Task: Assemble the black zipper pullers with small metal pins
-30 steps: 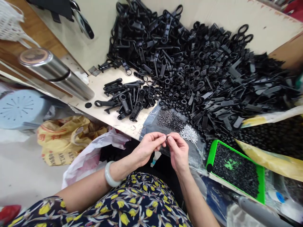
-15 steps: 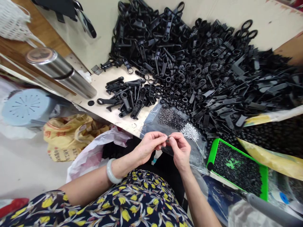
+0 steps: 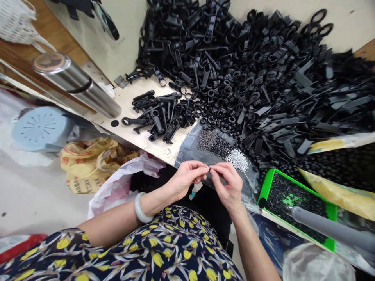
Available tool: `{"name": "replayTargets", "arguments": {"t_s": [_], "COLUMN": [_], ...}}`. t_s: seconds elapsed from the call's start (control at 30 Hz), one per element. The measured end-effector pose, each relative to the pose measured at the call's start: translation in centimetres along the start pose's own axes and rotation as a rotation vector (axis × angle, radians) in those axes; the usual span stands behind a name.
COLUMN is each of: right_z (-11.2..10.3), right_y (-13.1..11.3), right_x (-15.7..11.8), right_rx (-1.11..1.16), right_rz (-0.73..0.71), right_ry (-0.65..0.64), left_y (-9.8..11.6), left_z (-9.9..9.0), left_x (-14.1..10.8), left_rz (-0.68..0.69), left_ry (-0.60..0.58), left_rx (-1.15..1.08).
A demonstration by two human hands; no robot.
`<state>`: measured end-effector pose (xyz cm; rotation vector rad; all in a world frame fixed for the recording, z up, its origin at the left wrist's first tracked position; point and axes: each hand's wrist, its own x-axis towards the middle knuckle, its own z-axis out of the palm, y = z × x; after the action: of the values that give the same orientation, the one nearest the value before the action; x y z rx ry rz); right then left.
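My left hand [image 3: 187, 178] and my right hand [image 3: 227, 183] meet at the fingertips over the front edge of the table, each in a pinch. Between them is a tiny dark piece, mostly covered by the fingers; its kind is too small to make out. Just beyond the hands, a dark plastic sheet [image 3: 190, 153] carries a heap of silvery pins [image 3: 238, 160], a heap of small black parts [image 3: 219, 147] and a heap of brownish small parts [image 3: 206, 139].
Black ring-ended plastic handles [image 3: 158, 121] lie at the left. A large pile of black parts [image 3: 228, 66] fills the back. A green tray [image 3: 265, 185] holds small black bits, with a grey handle [image 3: 325, 224] over it. A steel flask [image 3: 96, 99] lies left; bags and a blue stool [image 3: 41, 130] are below.
The camera view has shifted slightly. My right hand has turned a little and its fingers reach further over the tips of my left hand; both hands stay together in a pinch.
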<state>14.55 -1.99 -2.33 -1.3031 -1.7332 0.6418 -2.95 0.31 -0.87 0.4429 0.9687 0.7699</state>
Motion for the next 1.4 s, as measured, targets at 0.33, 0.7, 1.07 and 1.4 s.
{"name": "replayTargets", "arguments": {"t_s": [0.33, 0.7, 1.07, 1.4], "right_z": [1.0, 1.3, 1.6, 2.1], "right_y": [-0.3, 0.3, 1.5, 1.2], "right_x": [-0.2, -0.2, 0.6, -0.2], "right_rx": [-0.233, -0.245, 0.019, 0.115], "right_rz": [-0.213, -0.226, -0.058, -0.027], "right_ry": [0.104, 0.103, 0.107, 0.064], "left_y": [-0.1, -1.0, 6.0, 9.8], "left_z": [0.4, 0.5, -6.1, -7.9], "left_x": [-0.4, -0.2, 1.6, 3.4], "left_rz": [-0.154, -0.141, 0.845, 0.842], "left_ry": [0.014, 0.049, 0.726, 0.828], "left_rx": [-0.203, -0.215, 1.196, 1.363]}}
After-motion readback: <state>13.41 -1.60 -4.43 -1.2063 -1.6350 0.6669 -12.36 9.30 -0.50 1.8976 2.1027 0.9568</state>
